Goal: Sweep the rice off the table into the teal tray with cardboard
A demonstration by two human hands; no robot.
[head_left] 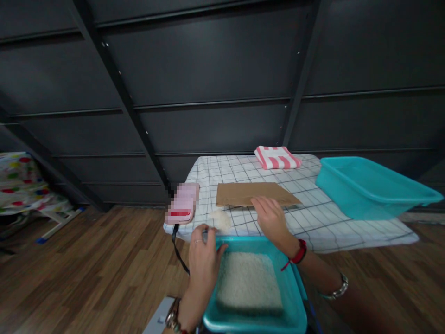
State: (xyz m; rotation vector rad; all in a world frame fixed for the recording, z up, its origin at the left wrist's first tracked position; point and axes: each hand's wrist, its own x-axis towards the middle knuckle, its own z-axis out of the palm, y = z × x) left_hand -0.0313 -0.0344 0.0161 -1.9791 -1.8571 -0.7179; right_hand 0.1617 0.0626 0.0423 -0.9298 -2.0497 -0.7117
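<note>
My left hand (204, 253) is at the far left corner of a teal plastic bin (299, 301), fingers apart and loosely bent, the thumb over the rim. Close to its fingertips is a small heap of white grains (221, 220), rice by the look of it, on the checked cloth. White grains (248, 283) also fill the bottom of the bin. My right hand (270, 220) has its fingers closed over the near edge of a flat brown cardboard piece (248, 192); the thumb is hidden. That edge looks slightly raised off the cloth.
Another teal bin (351, 197) stands on the table's right side. A folded pink-and-white striped cloth (277, 158) lies at the back. On the left edge is a pink phone-like object (184, 202), partly blurred, with a black strap (175, 246) hanging down. A dark panelled wall (215, 65) rises behind.
</note>
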